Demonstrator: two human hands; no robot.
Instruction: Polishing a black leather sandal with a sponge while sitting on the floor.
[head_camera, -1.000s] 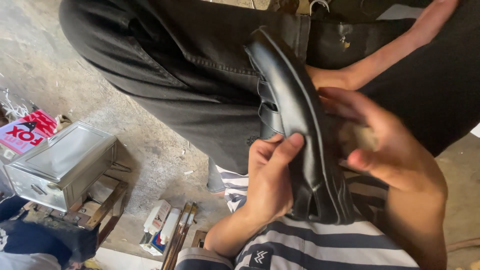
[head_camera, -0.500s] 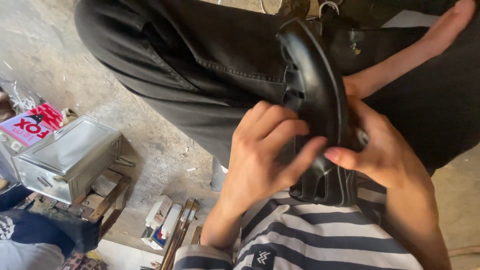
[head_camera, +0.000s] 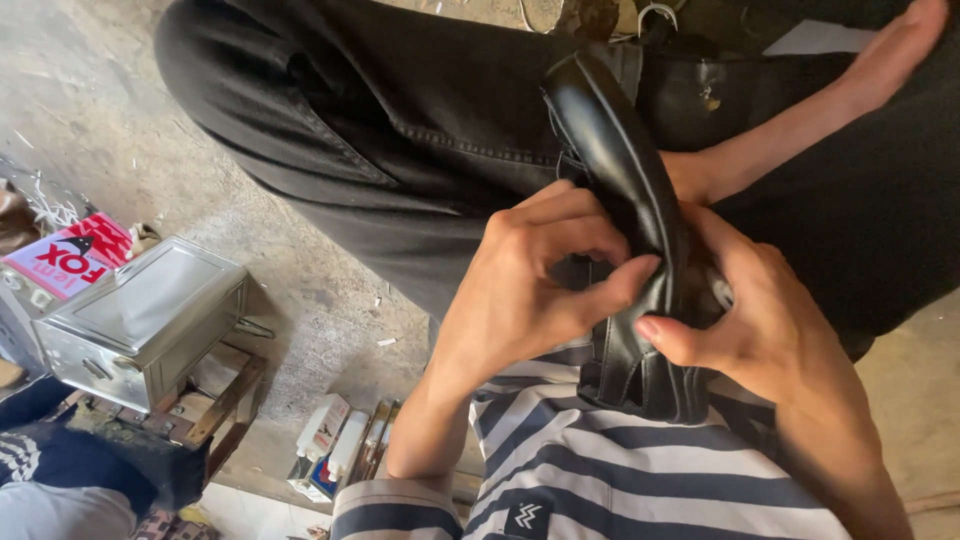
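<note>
A black leather shoe (head_camera: 625, 240) stands on edge across the person's lap, against black trousers (head_camera: 400, 130). The left hand (head_camera: 530, 290) grips its near side with curled fingers, thumb pressed on the upper. The right hand (head_camera: 760, 320) clasps the far side. Left of the shoe, a closed metal box (head_camera: 140, 320) sits on a wooden stand (head_camera: 215, 400), its contents hidden; white bottles (head_camera: 325, 440) lie nearby.

Black shoe (head_camera: 622, 190); striped shirt (head_camera: 640, 480); silver box (head_camera: 140, 315).

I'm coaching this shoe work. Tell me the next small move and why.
Probably press the left hand thumb further along the shoe edge: both hands pinch its rear part, the right hand bracing the far side, while the toe stays untouched.
</note>
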